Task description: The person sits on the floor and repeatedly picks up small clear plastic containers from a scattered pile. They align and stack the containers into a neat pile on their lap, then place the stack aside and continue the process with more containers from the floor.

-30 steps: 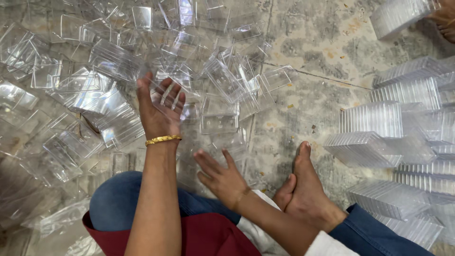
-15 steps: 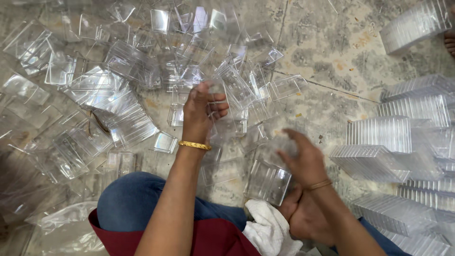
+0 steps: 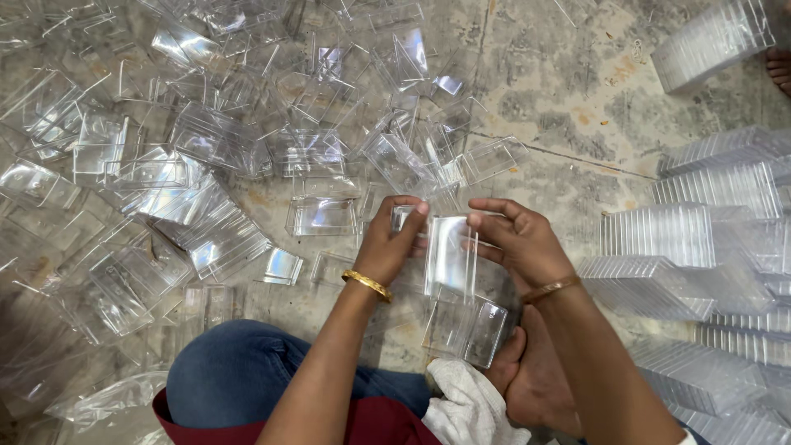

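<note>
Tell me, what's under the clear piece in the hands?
Below the clear piece held by the left hand and right hand lie more clear trays on the floor. A foot shows nearby.

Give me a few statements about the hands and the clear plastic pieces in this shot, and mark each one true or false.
1. Both hands hold one clear plastic piece between them. True: the left hand and right hand meet on it.
2. The loose heap of clear pieces lies to the person's right. False: it spreads to the left, on the stone floor.
3. Neat stacks of clear pieces stand on the right. True.
4. Each wrist carries a gold bangle. True.
5. The white cloth covers the heap. False: it lies near the person's lap, beside a bare foot.
6. The left hand rests flat on the floor. False: it is raised, gripping the piece.
</note>
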